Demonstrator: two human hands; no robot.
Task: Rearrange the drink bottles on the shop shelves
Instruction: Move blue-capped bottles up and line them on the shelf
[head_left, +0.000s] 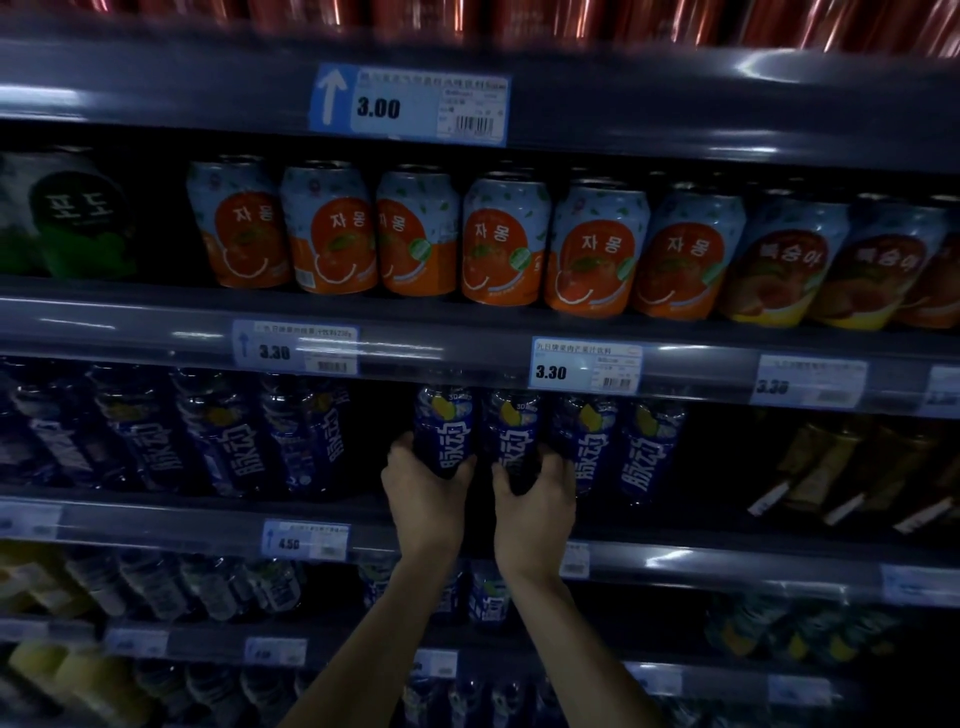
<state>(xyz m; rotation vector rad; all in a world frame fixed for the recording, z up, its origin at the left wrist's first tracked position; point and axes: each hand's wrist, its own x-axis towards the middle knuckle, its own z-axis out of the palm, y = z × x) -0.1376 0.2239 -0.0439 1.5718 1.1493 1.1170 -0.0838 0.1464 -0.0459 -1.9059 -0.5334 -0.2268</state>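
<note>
Caps hide behind the shelf rail (441, 353). Left hand (423, 488) grips one blue bottle (444, 431), right hand (535, 493) its neighbour (511, 441); lower shelves (208, 644) are dark and blurred.

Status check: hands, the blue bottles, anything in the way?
Left hand grips one blue bottle. Right hand grips the neighbouring bottle. Both upright, bases hidden. Shelf edge close over their tops; gap in row to left.
</note>
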